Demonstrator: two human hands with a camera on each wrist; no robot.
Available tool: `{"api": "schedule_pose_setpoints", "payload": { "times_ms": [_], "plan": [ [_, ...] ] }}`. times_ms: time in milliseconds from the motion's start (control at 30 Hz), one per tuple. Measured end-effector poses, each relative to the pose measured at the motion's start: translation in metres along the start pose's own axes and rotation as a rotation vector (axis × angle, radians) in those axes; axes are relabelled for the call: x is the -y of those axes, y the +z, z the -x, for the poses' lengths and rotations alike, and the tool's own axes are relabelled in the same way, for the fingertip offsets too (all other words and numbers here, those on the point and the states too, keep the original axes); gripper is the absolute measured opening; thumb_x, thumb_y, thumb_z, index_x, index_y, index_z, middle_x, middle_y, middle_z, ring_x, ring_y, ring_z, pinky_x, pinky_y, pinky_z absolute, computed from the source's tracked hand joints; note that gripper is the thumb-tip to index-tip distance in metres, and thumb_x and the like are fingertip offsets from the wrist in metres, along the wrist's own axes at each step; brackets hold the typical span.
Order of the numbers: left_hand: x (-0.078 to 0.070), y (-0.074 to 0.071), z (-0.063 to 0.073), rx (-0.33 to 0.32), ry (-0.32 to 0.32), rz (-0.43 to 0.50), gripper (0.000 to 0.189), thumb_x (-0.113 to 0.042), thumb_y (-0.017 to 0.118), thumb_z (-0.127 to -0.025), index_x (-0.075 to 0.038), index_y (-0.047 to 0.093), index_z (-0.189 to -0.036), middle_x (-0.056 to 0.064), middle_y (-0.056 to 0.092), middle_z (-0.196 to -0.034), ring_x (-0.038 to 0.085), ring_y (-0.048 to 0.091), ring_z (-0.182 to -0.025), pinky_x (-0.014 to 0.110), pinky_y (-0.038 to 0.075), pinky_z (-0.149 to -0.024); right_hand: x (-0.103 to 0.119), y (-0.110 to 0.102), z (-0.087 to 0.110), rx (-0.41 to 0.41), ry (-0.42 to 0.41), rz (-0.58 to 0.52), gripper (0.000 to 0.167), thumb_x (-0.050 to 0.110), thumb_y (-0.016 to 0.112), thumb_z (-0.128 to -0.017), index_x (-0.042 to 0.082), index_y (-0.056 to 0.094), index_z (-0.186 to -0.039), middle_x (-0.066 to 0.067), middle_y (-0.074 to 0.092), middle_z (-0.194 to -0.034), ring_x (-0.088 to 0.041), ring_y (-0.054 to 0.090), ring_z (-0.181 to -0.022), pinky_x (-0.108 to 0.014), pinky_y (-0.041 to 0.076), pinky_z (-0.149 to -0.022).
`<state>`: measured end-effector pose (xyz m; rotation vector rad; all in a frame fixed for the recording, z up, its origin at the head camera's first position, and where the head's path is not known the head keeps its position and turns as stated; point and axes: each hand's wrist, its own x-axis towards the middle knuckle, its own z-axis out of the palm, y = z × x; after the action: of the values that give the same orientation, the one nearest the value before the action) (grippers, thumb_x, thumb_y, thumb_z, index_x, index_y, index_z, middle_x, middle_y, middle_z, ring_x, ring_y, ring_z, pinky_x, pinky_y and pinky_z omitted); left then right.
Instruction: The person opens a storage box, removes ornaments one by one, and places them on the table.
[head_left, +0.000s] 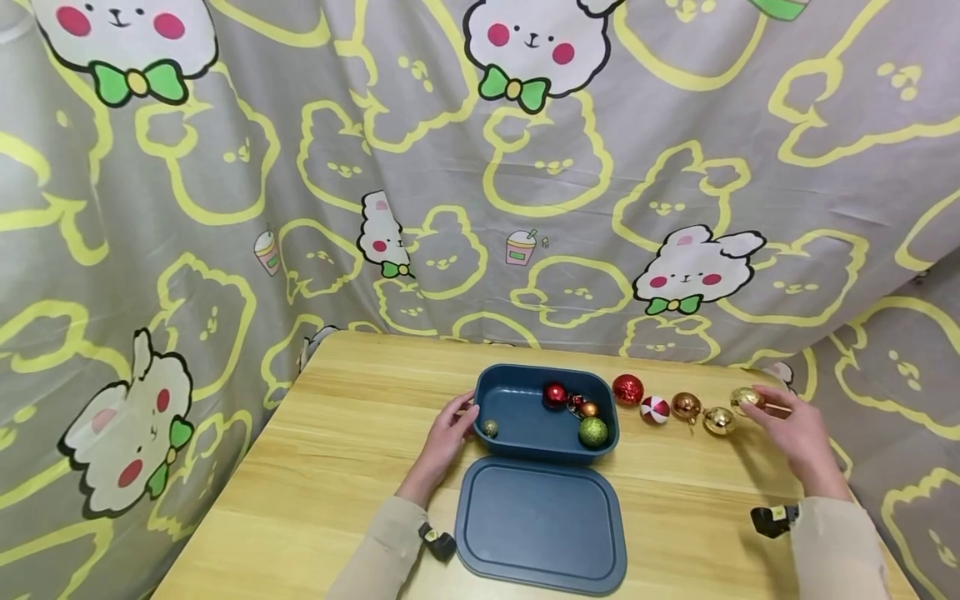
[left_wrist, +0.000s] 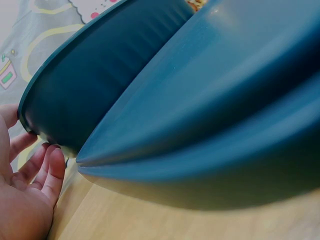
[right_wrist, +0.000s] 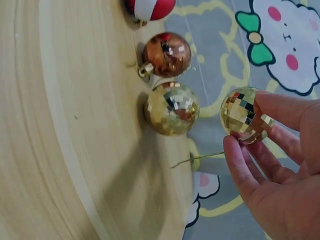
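My right hand [head_left: 795,429] pinches a gold mirrored Christmas bauble [right_wrist: 242,115] between thumb and fingers, above the right side of the table. A thin gold string [right_wrist: 200,158] trails from that bauble. At the left end of the dark blue box [head_left: 501,451], my left hand [head_left: 448,429] holds its rim and outer wall with curled fingers. Inside the box lie a red bauble [head_left: 555,395], a green glittery bauble [head_left: 593,432], a small orange one [head_left: 588,409] and a small gold one [head_left: 490,428]. Beside the held bauble, another gold mirrored bauble [head_left: 719,421] rests on the table.
A row right of the box has a red glittery bauble [head_left: 627,389], a red-and-white bauble [head_left: 655,409] and a copper bauble [head_left: 686,406]. The blue lid [head_left: 540,525] lies flat in front of the box. A patterned curtain [head_left: 450,167] hangs behind the wooden table [head_left: 315,475].
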<state>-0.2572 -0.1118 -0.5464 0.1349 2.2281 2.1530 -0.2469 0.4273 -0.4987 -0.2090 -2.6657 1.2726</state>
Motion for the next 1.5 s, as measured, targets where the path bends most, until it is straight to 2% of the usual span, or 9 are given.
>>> {"api": "schedule_pose_setpoints", "payload": {
  "times_ms": [367,667,900,1200,1400,1500],
  "plan": [
    [0.002,0.0,0.0,0.008,0.01,0.017,0.046,-0.017,0.058,-0.107,0.004,0.052,-0.148,0.016,0.057,-0.119,0.016,0.054,-0.084,0.03,0.052,-0.075,-0.014,-0.007,-0.006,-0.038,0.044,-0.033,0.063,0.03,0.07,-0.099,-0.013,0.05,-0.141,0.043,0.046,-0.09,0.024,0.046,-0.078,-0.008,0.048,-0.065],
    [0.003,-0.001,0.0,0.002,0.006,0.01,0.046,-0.018,0.059,-0.107,0.003,0.053,-0.147,0.016,0.057,-0.119,0.02,0.055,-0.086,0.033,0.053,-0.076,-0.032,-0.011,-0.005,-0.036,0.1,0.004,0.068,0.037,0.069,-0.1,-0.012,0.048,-0.143,0.042,0.044,-0.089,0.023,0.042,-0.078,-0.01,0.042,-0.067],
    [0.003,0.001,0.0,-0.009,0.002,0.004,0.044,-0.019,0.058,-0.107,0.0,0.055,-0.147,0.018,0.057,-0.121,0.017,0.054,-0.086,0.033,0.054,-0.077,-0.045,-0.007,-0.008,-0.052,0.146,0.026,0.07,0.04,0.068,-0.099,-0.01,0.049,-0.144,0.041,0.044,-0.087,0.02,0.041,-0.079,-0.013,0.041,-0.067],
    [0.001,0.002,0.0,-0.019,0.014,-0.009,0.044,-0.017,0.058,-0.107,0.002,0.054,-0.146,0.019,0.057,-0.121,0.018,0.055,-0.086,0.032,0.053,-0.076,-0.051,-0.007,-0.01,-0.013,0.245,0.039,0.077,0.048,0.065,-0.099,-0.007,0.046,-0.149,0.031,0.05,-0.095,0.011,0.041,-0.088,-0.019,0.038,-0.074],
    [0.001,0.002,0.0,-0.02,0.009,0.005,0.044,-0.018,0.058,-0.107,0.001,0.054,-0.147,0.019,0.057,-0.121,0.018,0.054,-0.086,0.032,0.053,-0.076,-0.054,-0.006,-0.012,-0.003,0.279,0.059,0.077,0.05,0.062,-0.1,-0.006,0.045,-0.15,0.016,0.058,-0.103,-0.001,0.047,-0.094,-0.023,0.038,-0.077],
    [0.002,0.003,0.0,-0.025,0.011,0.004,0.044,-0.018,0.058,-0.107,0.001,0.055,-0.146,0.02,0.057,-0.121,0.017,0.054,-0.086,0.03,0.052,-0.075,-0.055,-0.005,-0.012,-0.002,0.287,0.05,0.077,0.049,0.062,-0.1,-0.007,0.045,-0.15,0.024,0.054,-0.097,-0.001,0.047,-0.093,-0.022,0.038,-0.077]
  ]
}}
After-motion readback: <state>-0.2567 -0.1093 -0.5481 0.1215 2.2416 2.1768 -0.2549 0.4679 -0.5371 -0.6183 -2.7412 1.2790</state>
